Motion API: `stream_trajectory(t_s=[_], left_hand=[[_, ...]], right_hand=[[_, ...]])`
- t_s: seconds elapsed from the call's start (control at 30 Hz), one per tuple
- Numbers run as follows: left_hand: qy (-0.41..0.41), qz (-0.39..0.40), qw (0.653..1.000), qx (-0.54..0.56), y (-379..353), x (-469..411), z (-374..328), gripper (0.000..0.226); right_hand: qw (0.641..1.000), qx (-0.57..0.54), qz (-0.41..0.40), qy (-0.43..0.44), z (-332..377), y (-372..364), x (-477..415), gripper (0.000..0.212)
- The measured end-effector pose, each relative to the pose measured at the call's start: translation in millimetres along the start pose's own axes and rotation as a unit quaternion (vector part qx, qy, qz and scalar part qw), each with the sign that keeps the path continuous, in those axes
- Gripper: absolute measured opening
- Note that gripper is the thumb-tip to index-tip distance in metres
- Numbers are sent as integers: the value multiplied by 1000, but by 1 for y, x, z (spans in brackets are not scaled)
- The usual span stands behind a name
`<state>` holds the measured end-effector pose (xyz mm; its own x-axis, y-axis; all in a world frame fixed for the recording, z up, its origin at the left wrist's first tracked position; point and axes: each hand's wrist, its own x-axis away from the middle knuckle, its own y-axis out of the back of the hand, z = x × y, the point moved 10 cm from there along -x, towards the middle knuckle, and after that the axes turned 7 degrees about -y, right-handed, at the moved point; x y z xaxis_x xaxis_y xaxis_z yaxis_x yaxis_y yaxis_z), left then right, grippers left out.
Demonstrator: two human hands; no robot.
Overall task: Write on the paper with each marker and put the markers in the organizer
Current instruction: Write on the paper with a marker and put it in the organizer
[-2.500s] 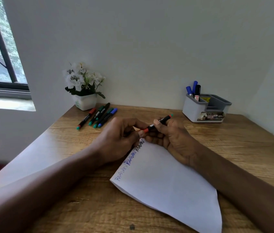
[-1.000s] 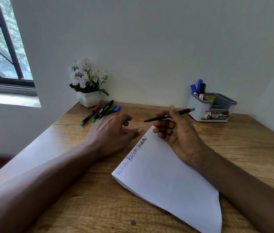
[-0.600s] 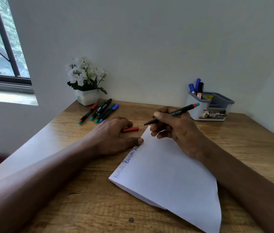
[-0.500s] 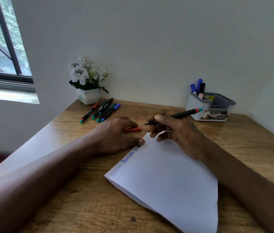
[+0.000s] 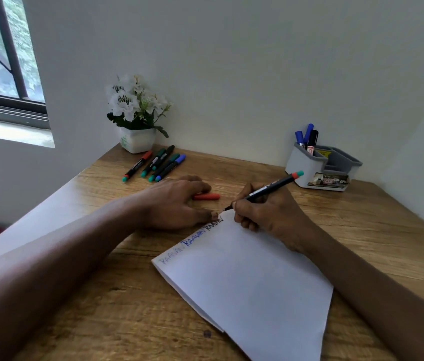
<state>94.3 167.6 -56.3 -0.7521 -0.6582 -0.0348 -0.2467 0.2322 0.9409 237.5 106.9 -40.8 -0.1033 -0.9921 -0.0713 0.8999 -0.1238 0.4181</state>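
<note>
- Paper [image 5: 244,277]: one white sheet, lying flat and turned at an angle on the tabletop [image 5: 362,230]. It fills the centre and lower right of the frame, with its top corner pointing up toward the centre.
- Lettering [image 5: 192,241]: three short words in a row along the sheet's upper left edge. One is pale, one blue and one black, the black one nearest the top corner.
- Right hand [image 5: 265,214]: rests on the upper right edge of the sheet, with its fingers curled and pinching a marker.
- Marker [image 5: 270,187]: black barrel with a red and teal end, slanting up to the right. Its uncapped tip is at the sheet's top corner, just past the black word.
- Left hand [image 5: 177,201]: palm down on the tabletop left of the sheet, fingers loosely spread and gripping nothing. The thumb tip is at the paper's edge.
- Red cap [image 5: 207,196]: lies on its side just beside the left fingertips, above the sheet's corner.
- Loose markers [image 5: 156,165]: five, side by side on the tabletop at centre left, with red, green, black and blue caps.
- Organizer [image 5: 307,165]: grey and white, with several compartments, at the upper right against the wall.
- Stored markers [image 5: 307,138]: two blue and one black, upright in the organizer's left compartment.
- Flower pot [image 5: 138,139]: white pot with white blooms, in the corner behind the loose markers.
- Window [image 5: 2,61]: dark frame, upper left of the frame.
</note>
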Motion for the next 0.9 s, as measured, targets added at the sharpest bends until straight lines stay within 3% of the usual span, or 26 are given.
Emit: stream_trajectory(t_s=[0.23,0.63,0.9], left_hand=[[-3,-8,1000,5,0,0,0,73],[-10,-3,1000,-1,0,1,-3,73],[-6,0,1000,-4,0,0,-3,73]], right_hand=[[996,72,-18,46,9,-2,1,14],[996,71,13,47,7,-7,2,10],[994,93,-10,57,8,-4,1,15]])
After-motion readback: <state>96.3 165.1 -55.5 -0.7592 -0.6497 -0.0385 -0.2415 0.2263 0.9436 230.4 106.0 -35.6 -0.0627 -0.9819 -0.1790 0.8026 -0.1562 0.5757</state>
